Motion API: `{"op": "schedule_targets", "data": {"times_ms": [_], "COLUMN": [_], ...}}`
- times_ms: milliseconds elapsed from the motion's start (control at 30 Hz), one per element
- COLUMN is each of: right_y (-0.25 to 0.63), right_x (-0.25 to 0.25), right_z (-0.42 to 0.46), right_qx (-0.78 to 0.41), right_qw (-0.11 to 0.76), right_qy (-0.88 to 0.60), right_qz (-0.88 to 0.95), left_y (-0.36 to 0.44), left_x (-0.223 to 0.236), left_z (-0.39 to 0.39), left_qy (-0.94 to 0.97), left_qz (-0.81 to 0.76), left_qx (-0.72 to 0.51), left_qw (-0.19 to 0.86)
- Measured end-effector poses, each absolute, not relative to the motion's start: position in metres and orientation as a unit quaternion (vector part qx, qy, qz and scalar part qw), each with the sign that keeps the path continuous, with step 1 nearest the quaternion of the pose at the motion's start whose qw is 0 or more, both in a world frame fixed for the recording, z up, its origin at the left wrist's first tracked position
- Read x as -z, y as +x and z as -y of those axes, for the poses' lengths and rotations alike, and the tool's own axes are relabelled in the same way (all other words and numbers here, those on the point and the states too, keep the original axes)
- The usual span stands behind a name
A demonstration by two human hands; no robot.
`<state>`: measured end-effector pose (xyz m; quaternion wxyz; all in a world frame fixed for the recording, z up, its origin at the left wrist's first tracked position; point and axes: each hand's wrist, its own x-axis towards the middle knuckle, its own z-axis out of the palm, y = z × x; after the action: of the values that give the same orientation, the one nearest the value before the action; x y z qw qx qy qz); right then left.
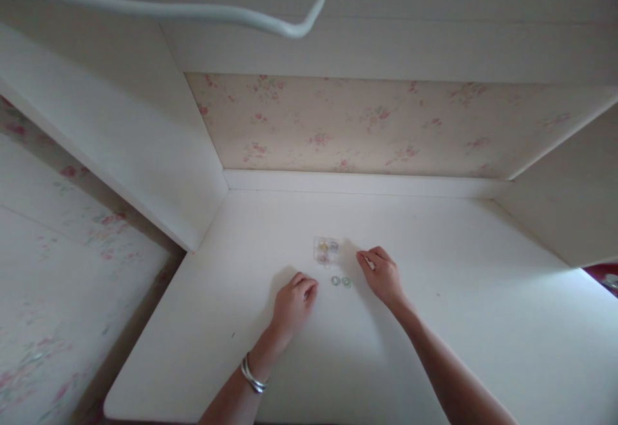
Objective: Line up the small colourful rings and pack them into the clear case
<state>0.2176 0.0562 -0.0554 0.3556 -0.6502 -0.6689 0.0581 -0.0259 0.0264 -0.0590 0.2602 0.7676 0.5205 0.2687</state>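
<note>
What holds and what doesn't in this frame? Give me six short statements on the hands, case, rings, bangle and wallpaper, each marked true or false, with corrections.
1. Two greenish rings lie side by side on the table. True.
2. The case lies nearer the person than the rings. False: it lies beyond them.
3. The silvery bangle is on the right wrist. False: it is on the left wrist.
4. The right hand has its fingers spread wide. False: thumb and forefinger are pinched together.
5. The left hand is apart from the case. True.
6. Flowered wallpaper shows beyond the table. True.
</note>
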Motion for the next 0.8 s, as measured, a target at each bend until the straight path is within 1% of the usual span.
{"op": "schedule_targets", "data": {"times_ms": [133, 267, 500, 800], "right_y": [0.225, 0.222, 0.22, 0.224], "right_x": [0.067, 0.073, 0.071, 0.072], "right_z": [-0.034, -0.018, -0.014, -0.013], "right_qx": [-0.105, -0.147, -0.14, -0.139], "right_qw": [0.378, 0.387, 0.409, 0.418], "right_qy": [-0.665, -0.67, -0.664, -0.656], "right_qz": [0.636, 0.616, 0.61, 0.613], "left_y": [-0.018, -0.008, 0.013, 0.029], "left_x": [0.053, 0.047, 0.044, 0.045], "left_z": [-0.023, -0.021, -0.024, -0.03], "left_qy": [0.788, 0.81, 0.832, 0.839], "left_qz": [-0.522, -0.503, -0.503, -0.504], "left_qx": [-0.235, -0.206, -0.153, -0.136], "left_qw": [0.229, 0.221, 0.179, 0.154]}}
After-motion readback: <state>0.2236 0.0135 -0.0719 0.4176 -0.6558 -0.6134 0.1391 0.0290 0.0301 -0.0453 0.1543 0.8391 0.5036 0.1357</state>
